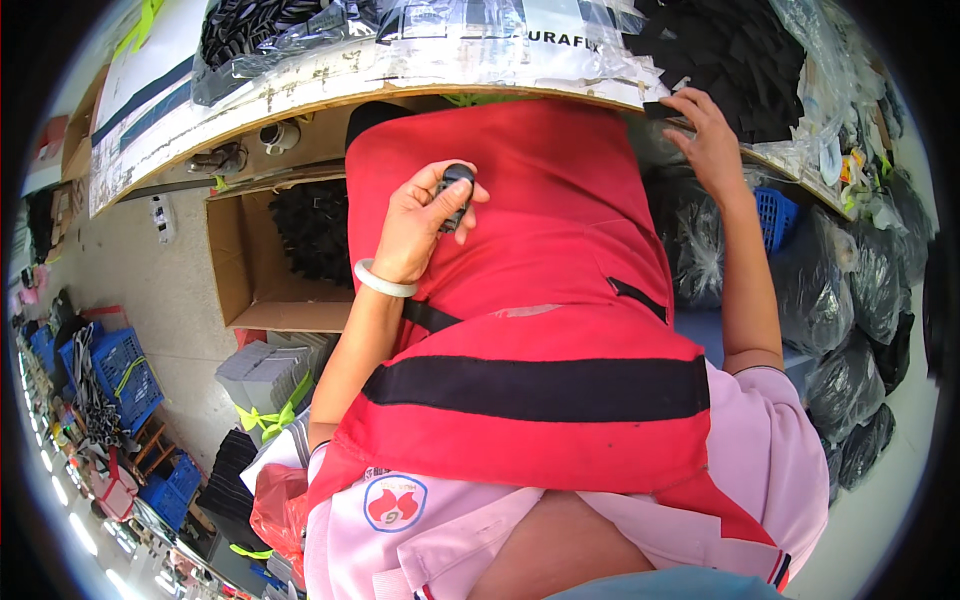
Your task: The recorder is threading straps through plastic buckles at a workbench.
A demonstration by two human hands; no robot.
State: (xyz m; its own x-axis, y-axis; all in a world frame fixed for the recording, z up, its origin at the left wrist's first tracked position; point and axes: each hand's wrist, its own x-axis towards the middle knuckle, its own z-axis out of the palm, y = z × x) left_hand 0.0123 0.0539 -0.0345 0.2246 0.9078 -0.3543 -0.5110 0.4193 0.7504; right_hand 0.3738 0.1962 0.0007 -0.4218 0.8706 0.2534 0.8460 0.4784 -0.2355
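My left hand (415, 220), with a pale bangle at the wrist, is closed round a small black plastic buckle (456, 192) above the red apron (530, 240) on my lap. Its fingers hide part of the buckle. At the table's front edge, my right hand (708, 150) has its fingertips on a short flat black piece of webbing (660, 109). Thumb and fingers curve toward each other there. A heap of similar black pieces (740, 70) lies on the tabletop just beyond that hand.
More black parts in clear plastic (260, 45) lie on the worn white table (330, 85). An open cardboard box (235, 260) holding black pieces stands under the table at left, near bundled grey sheets (262, 375). Black plastic bags (820, 280) and a blue basket (775, 218) are at right.
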